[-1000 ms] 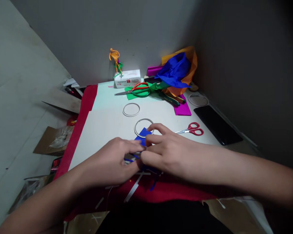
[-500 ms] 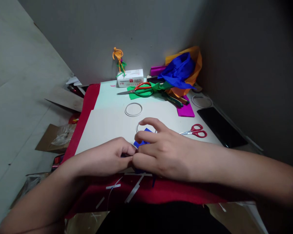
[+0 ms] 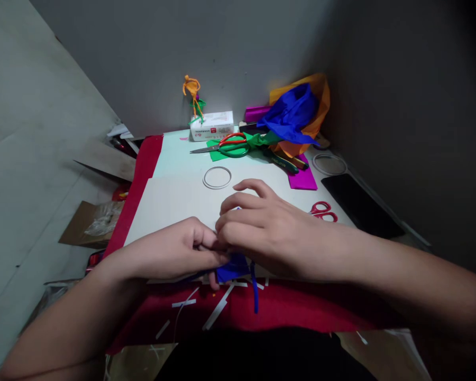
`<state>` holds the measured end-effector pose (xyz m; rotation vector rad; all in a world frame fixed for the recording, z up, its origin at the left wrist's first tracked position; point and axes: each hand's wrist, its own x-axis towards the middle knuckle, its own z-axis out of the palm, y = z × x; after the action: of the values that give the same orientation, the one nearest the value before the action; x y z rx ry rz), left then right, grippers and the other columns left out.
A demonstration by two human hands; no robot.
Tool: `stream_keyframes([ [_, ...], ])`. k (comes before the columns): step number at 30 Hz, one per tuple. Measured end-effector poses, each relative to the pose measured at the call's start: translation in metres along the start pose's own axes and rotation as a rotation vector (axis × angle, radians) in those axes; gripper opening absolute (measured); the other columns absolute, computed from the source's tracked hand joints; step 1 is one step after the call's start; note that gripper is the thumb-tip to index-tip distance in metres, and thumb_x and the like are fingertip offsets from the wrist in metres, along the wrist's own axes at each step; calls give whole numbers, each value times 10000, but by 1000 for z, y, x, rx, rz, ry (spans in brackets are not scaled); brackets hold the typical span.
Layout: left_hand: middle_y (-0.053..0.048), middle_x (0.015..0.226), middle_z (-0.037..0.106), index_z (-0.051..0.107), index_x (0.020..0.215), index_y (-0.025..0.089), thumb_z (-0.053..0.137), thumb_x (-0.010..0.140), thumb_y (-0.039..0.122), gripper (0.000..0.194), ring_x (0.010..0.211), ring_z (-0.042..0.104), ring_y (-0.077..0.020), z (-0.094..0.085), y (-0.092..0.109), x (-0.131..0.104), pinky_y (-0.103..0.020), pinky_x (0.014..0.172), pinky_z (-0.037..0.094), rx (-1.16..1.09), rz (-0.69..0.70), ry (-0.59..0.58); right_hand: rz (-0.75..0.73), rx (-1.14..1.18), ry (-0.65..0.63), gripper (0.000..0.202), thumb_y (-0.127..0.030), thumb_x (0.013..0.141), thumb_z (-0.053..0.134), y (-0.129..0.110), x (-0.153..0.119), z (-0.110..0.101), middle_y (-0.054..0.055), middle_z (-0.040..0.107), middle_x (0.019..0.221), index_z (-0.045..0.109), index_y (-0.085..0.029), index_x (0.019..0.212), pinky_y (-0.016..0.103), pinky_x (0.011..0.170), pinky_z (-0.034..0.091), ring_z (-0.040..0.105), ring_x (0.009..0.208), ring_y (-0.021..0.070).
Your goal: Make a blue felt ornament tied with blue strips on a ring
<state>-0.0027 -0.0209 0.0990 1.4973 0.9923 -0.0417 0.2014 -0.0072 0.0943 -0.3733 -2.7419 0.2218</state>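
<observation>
My left hand [image 3: 194,248] is closed near the front of the table, its thumb and fingers pinching a blue crepe-paper piece [image 3: 233,268]. Against its fingertips, my right hand [image 3: 262,227] curls over the same paper, thumb and forefinger closed, the outer fingers loosely bent. Where the fingers meet, the exact grip is hidden. From the paper a narrow blue strip [image 3: 255,296] hangs over the red cloth. Just beyond the hands lies a wire ring [image 3: 217,178]. Red-handled scissors [image 3: 322,210] rest partly behind my right hand.
At the back stand a white box [image 3: 212,127] with an orange figure [image 3: 192,91], large scissors [image 3: 230,146], and blue crepe paper [image 3: 291,114]. A black phone [image 3: 360,206] lies right. White paper strips [image 3: 216,313] litter the red cloth [image 3: 301,301].
My right hand has lifted slightly and moved away, now covering the nearer ring and the small scissors' blades. More blue paper shows below the fingers, with the hanging strip now longer in view.
</observation>
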Motion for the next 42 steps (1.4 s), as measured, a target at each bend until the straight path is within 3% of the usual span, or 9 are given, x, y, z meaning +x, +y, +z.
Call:
stream_keyframes([
  [5,-23,689,711,706,713,132,545,833,235,226,626,621,-116,-3,-6,4,-180,604,466,-101,51,48,98,92,95,274,-402,867,536,-7,-13,1,95,604,995,581,-146,955,421,941,304,470,1029,234],
  [10,-43,691,715,711,722,134,552,846,300,260,620,619,-122,1,-4,5,-203,612,479,-160,37,166,270,190,248,210,-325,837,596,-16,-24,6,98,601,1013,575,-153,955,405,898,373,508,997,225],
  [16,-52,717,712,712,731,123,544,854,291,268,618,594,-108,8,0,3,-201,626,473,-123,60,342,736,991,597,155,-174,859,531,0,-33,30,52,587,982,537,-172,1014,297,785,474,576,880,145],
  [19,-38,702,697,709,747,129,544,856,298,260,636,598,-117,11,-2,5,-212,639,475,-141,105,387,795,1354,511,180,-193,819,603,7,-34,45,33,614,917,557,-162,991,264,733,478,600,810,123],
  [23,-14,669,677,705,773,137,544,855,302,245,617,593,-115,15,-5,7,-203,610,465,-137,135,412,656,1628,297,289,-211,761,689,2,-29,53,11,647,824,553,-162,1012,288,763,487,642,782,133],
  [27,-12,638,670,711,777,135,557,841,307,239,586,577,-112,20,-7,7,-191,564,443,-67,134,498,596,1654,393,366,-199,712,738,-6,-25,59,-24,643,766,531,-184,1012,292,757,503,648,728,124],
  [31,-11,681,697,730,832,149,551,845,310,241,587,585,-109,23,-7,8,-184,564,454,-23,174,544,561,1501,547,458,-229,643,797,-13,-23,70,-42,617,761,530,-205,1014,242,697,499,625,728,110],
  [36,-14,676,712,743,857,135,568,831,284,232,610,619,-132,27,-6,10,-196,593,487,33,230,652,718,1300,710,371,-396,705,736,-27,-19,73,-16,607,738,538,-181,934,253,664,472,565,677,113],
  [42,-25,882,745,738,937,148,603,812,270,220,783,669,-176,34,-12,15,-229,726,523,60,310,753,845,1400,776,286,-319,743,708,-38,-16,73,-11,615,797,546,-204,950,249,704,478,578,761,127],
])
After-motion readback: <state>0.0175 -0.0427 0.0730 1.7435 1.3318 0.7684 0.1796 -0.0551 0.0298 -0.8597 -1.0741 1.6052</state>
